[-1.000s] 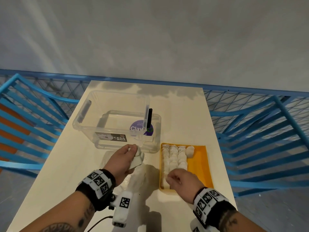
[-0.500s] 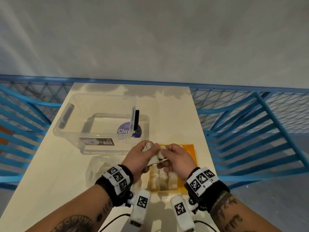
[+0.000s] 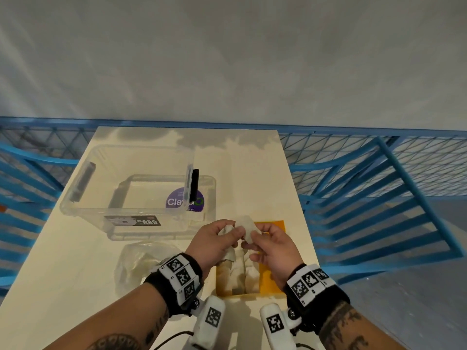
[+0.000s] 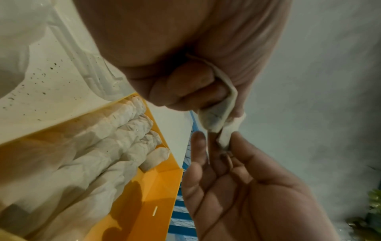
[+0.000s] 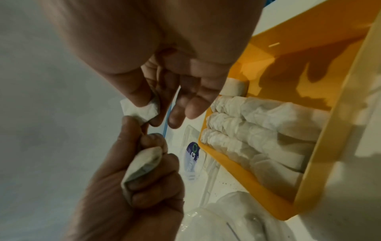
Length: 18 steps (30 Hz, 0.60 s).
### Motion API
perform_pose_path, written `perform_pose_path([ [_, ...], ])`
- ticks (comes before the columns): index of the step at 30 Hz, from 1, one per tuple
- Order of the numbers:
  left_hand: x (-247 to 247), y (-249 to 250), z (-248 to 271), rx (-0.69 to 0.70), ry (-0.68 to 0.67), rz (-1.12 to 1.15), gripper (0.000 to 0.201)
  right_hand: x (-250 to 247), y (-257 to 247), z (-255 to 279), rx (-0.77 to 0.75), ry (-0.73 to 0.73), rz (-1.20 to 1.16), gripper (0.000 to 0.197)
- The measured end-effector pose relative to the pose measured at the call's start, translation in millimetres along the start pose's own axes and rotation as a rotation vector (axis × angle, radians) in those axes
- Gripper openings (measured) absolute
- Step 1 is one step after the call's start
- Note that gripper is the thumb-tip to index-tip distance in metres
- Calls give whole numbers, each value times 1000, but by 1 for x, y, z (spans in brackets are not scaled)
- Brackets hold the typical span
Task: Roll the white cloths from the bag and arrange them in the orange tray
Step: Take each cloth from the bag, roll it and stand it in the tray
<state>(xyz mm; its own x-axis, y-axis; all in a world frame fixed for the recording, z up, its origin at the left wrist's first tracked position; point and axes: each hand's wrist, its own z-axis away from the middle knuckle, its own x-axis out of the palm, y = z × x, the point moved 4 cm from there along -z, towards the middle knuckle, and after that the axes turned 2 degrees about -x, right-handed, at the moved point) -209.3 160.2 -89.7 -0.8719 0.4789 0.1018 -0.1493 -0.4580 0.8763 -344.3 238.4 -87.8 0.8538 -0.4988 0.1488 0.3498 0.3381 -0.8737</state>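
Grey plain wall up top, blue metal railing (image 3: 379, 178) wrapping round a cream bench (image 3: 63, 261). On the bench at about 10 o'clock from the hands sits a clear plastic box (image 3: 136, 188) with a purple sticker, and a crumpled clear bag (image 3: 141, 263) lies at roughly 8 o'clock, just beside the left wrist.

Both hands are up over the orange tray (image 3: 271, 274), which sits at 6 o'clock right under them. Left hand (image 3: 212, 245) has its fingers (image 5: 156, 164) curled tight round a bunched end of the white cloth (image 3: 246, 227). Right hand (image 3: 273, 246) pinches the other end between thumb and forefinger, the rest of its fingers (image 5: 191, 104) loose and mostly straight. The cloth is off the bench, stretched short between the two hands.

In the tray there are rows of rolled cloths (image 4: 115, 135) packed side by side along its left part, with one lone roll (image 4: 156, 157) at the far end of the next row. The right part is bare orange.
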Motion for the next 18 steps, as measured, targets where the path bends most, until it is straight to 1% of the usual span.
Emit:
perform_pose_path([
  [3, 0, -1, -4, -6, -4, -18, 13, -4, 4, -1, -28, -33, 154, 12],
  [5, 0, -1, -6, 12, -13, -81, 10, -7, 5, -3, -44, -69, 242, 15],
  [6, 0, -1, -7, 29, -13, -137, 9, -8, 5, -2, -62, -84, 257, 16],
  [8, 0, -4, -11, 79, -13, -301, 9, -15, 2, -4, -144, -85, 318, 19],
  [10, 1, -11, -15, 131, -63, -479, 12, -23, -1, -4, -232, -96, 491, 23],
  [11, 3, -15, -16, 147, -93, -556, 14, -25, -1, -3, -252, -122, 571, 23],
  [15, 7, -25, -17, 146, -136, -715, 9, -33, 6, -5, -241, -187, 791, 13],
  [17, 5, -29, -18, 136, -124, -730, 11, -39, 8, -9, -229, -210, 925, 14],
  [18, 1, -32, -19, 118, -94, -713, 12, -42, 7, -13, -223, -216, 999, 15],
])
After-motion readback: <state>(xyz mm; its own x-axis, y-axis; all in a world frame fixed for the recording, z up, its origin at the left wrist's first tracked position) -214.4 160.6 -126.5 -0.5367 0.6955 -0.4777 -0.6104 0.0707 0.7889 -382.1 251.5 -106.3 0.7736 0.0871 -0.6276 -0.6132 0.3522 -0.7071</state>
